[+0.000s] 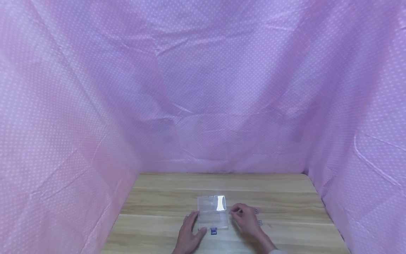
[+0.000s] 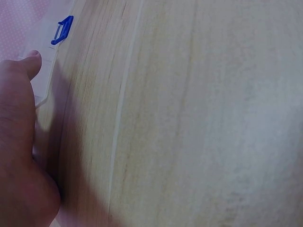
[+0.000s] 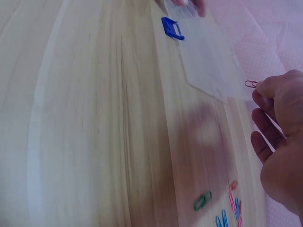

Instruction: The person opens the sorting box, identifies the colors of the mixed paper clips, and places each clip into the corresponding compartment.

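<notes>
A clear plastic box [image 1: 213, 220] with a blue latch [image 1: 214, 231] lies on the table, its transparent lid [image 1: 207, 204] swung up at the back. My left hand [image 1: 189, 233] rests at the box's left side, thumb at the front edge and fingers along the side, spread rather than curled. Between thumb and forefinger my right hand [image 1: 245, 218] pinches a red paper clip [image 3: 250, 84], held just right of the box. Below that hand in the right wrist view lie a green paper clip [image 3: 202, 201] and several pink, red and blue paper clips [image 3: 236, 208].
The wooden table [image 1: 158, 190] has rounded back corners. Pink dotted cloth [image 1: 222, 88] hangs around its back and sides. In the head view, small loose clips [image 1: 260, 223] lie right of the right hand.
</notes>
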A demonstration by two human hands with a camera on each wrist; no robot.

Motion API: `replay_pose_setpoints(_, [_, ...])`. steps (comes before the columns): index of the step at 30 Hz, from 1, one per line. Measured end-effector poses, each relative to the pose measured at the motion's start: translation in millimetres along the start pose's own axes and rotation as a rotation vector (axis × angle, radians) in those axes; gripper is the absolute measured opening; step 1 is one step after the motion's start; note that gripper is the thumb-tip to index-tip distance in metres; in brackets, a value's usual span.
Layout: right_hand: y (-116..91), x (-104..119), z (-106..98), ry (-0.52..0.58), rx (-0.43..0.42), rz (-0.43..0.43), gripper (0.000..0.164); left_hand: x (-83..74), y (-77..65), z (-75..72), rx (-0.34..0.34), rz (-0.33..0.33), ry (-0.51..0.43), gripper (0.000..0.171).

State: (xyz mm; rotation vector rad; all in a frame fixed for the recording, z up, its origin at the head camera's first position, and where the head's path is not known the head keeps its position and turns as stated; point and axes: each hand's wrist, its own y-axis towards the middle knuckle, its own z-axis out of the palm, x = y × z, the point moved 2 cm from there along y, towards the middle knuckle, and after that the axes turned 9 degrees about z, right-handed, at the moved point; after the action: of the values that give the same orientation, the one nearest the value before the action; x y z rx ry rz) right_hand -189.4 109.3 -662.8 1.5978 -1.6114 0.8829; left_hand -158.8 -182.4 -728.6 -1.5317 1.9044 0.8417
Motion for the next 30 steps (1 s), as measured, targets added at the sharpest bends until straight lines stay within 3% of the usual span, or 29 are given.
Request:
replay_pose_setpoints(11, [4.2,0.8,21.3,-0.051,-0.01,-0.016,0.011,-3.1,-2.2,-3.1,-0.008,0.003,-0.012,0.079])
replay_pose_setpoints(30, [1.5,0.4,27.7,-0.081,0.053,-0.016,0.014,-3.7,-1.4,-2.0,-0.048,0.059,-0.001,0.074])
